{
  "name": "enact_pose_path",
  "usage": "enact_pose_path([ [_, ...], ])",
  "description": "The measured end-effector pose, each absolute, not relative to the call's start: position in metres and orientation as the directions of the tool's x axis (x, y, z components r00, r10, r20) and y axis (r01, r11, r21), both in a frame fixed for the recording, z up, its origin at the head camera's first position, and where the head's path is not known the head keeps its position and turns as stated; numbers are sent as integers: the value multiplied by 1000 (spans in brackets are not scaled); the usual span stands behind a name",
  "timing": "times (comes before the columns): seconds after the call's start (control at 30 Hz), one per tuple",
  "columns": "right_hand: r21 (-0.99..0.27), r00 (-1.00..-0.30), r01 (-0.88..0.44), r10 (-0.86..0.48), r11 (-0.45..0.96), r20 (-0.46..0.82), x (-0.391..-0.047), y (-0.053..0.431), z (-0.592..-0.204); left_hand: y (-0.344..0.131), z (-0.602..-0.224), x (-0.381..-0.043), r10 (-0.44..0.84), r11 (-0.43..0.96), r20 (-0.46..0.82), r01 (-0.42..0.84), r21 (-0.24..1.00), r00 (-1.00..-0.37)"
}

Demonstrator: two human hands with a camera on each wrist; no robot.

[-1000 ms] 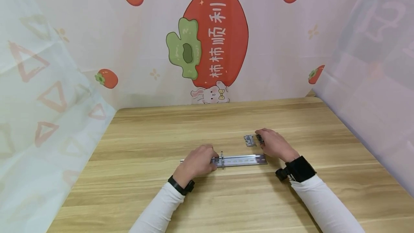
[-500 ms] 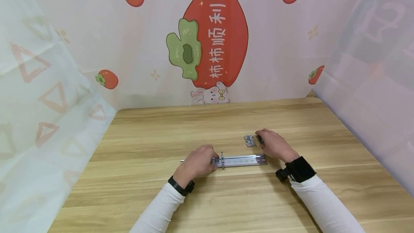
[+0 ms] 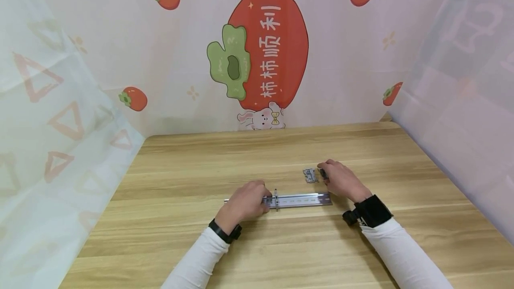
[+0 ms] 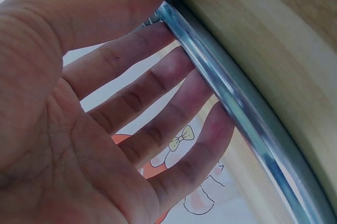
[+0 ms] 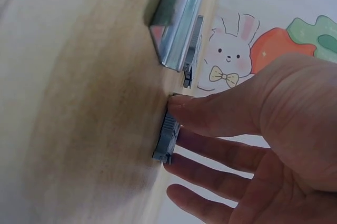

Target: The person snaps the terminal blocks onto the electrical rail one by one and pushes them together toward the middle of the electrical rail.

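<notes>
Left hand: the left hand (image 3: 246, 200) grips the metal rail (image 3: 301, 200), thumb on one side and fingers on the other.
Right hand: the right hand (image 3: 343, 179) pinches a small gray block (image 5: 168, 132) between thumb and fingers.
Rail: it lies along the middle of the wooden surface (image 3: 201, 159), well apart from the far edge; its right end points to the right edge.
Thin piece: a thin gray piece (image 3: 276, 200) stands across the rail, just beside the left hand.
Flat piece: a flat gray piece (image 3: 310, 175) lies between the rail and the far edge, near the pinched block.
</notes>
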State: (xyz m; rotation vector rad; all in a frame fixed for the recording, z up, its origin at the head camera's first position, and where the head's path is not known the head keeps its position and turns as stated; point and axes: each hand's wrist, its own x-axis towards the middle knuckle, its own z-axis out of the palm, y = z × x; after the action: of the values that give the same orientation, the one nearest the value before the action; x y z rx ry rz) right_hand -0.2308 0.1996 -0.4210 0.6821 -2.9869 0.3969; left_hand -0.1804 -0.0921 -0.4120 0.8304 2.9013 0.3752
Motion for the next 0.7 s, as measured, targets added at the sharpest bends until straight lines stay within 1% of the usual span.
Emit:
enact_pose_path([
  [0.43,-242,-904,-427,-410,871,119,-228,200,-417,-92,-412,-179,524,826,-31,498,264,-851],
  [0.7,-280,-906,-424,-404,861,130,-227,200,-412,-92,-412,-178,526,823,-22,503,265,-850],
])
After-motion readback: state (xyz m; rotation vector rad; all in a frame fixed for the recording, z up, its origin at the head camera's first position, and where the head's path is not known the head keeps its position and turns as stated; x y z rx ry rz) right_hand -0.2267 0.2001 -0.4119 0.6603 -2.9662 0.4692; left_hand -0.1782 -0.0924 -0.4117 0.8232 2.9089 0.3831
